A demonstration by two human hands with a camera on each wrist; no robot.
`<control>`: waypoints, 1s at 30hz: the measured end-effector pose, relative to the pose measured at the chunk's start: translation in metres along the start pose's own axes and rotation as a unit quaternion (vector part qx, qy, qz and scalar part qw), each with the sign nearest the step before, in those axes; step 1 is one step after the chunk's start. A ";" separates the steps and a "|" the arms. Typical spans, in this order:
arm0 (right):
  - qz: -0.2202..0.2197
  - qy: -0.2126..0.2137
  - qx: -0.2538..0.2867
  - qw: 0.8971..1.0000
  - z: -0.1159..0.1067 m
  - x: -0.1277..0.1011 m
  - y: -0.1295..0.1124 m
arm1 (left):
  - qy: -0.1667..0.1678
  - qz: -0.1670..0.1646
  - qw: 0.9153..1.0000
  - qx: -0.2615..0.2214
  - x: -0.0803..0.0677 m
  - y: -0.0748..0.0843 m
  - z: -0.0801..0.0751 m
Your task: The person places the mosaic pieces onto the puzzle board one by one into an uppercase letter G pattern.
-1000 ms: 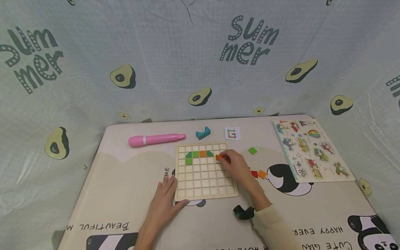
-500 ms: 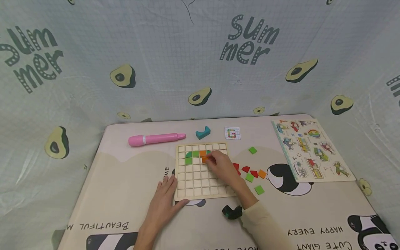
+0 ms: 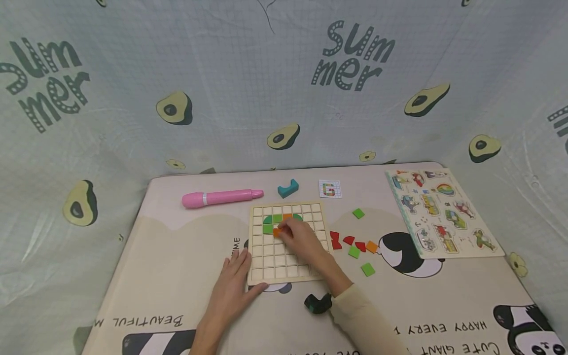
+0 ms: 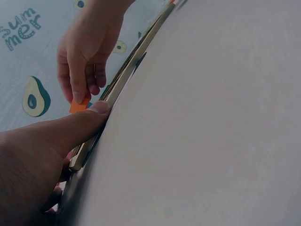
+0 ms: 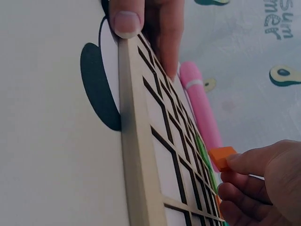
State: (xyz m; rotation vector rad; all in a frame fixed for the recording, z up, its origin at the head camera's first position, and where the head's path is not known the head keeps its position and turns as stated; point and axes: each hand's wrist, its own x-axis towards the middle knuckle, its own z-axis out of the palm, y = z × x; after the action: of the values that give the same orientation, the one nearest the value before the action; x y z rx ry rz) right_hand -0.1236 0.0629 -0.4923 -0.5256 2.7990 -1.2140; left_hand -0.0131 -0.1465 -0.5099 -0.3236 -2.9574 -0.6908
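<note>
Right hand (image 3: 298,237) pinches an orange tile (image 3: 277,231) btwn thumb and fingertips, just above the wooden grid board (image 3: 288,268), near the second row beside the green tiles (image 3: 268,228) already seated. Left hand (image 3: 234,281) lies flat on the table (image 3: 177,266), fingers straight, thumb pressed against the board's near-left edge (wrist views confirm contact). Spare red, green and orange pieces (image 3: 355,245) lie to the right of the board; pink pen (image 3: 219,198) and teal block (image 3: 288,188) sit behind it. Likely risks: tile lands tilted across a grid rib and won't seat, or right-hand fingers nudge neighbouring tiles out of their cells; if the thumb lifts, the board may slide.
</note>
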 end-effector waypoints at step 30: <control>-0.060 -0.015 -0.085 0.994 0.024 0.004 -0.005 | -0.006 -0.003 1.000 0.006 0.000 0.000 0.000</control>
State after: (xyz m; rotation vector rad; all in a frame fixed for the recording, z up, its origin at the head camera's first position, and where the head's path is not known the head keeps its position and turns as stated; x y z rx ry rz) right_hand -0.1219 0.0417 -0.5045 -0.7251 2.8986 -0.9806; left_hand -0.0131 -0.1458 -0.5101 -0.3194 -2.9744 -0.6750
